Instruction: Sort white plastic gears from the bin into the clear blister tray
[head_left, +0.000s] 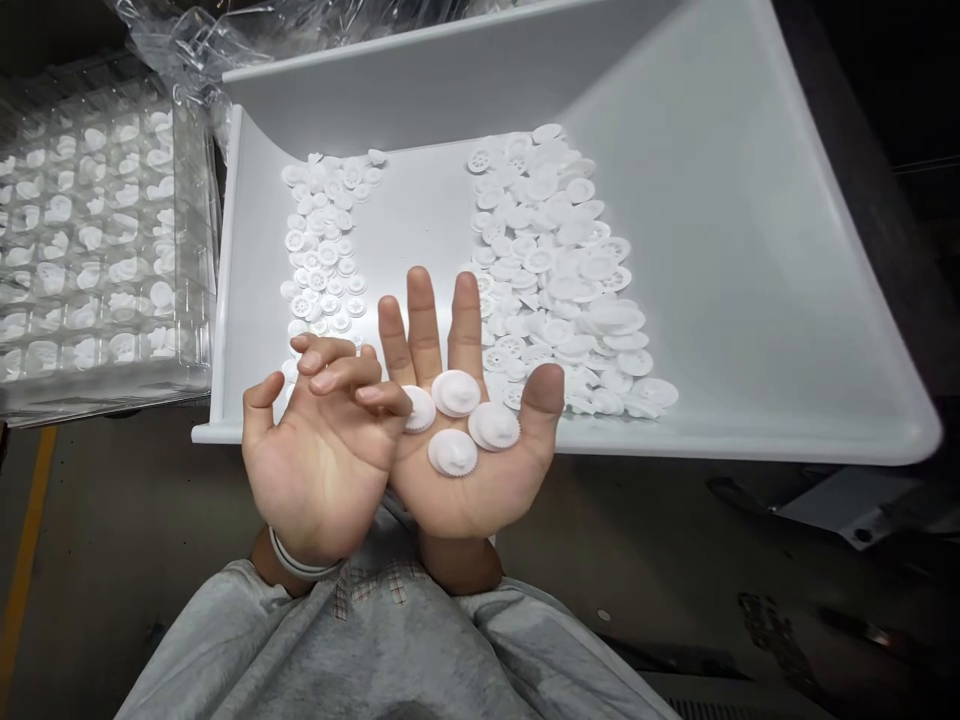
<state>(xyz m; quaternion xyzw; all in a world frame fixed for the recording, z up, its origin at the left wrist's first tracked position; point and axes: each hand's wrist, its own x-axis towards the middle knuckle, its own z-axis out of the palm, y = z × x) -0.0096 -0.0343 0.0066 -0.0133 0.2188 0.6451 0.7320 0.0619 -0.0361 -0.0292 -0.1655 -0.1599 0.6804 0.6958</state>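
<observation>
The right hand [472, 480] is lying palm up over the near edge of the tray [757, 290], its fingers and thumb standing apart, and is carrying four gears [455, 393] loose on the palm and finger bases. The left hand [319, 470], wearing a band [296, 562] at the wrist, is hovering nearer the near left corner; its fingers are curling loosely with the thumb apart, gripping nothing visible. Its fingertips are partly hiding the leftmost gear; whether they are touching it, I cannot tell.

The gears are looking like moulded plastic: probably very light, stiff and rather slippery, apt to slide if the palm tips. Their fine teeth are likely the fragile part, so a gentle pinch on the raised centre or across opposite sides of the rim should serve best.

In the tray, small discs [328, 253] are lying along the left edge, and big discs [577, 265] are spreading in a thicker heap from the far wall towards the near edge. Beyond the left edge, a clear box [112, 387] is holding white parts in compartments; film [247, 40] is lying crumpled behind the far left corner.
</observation>
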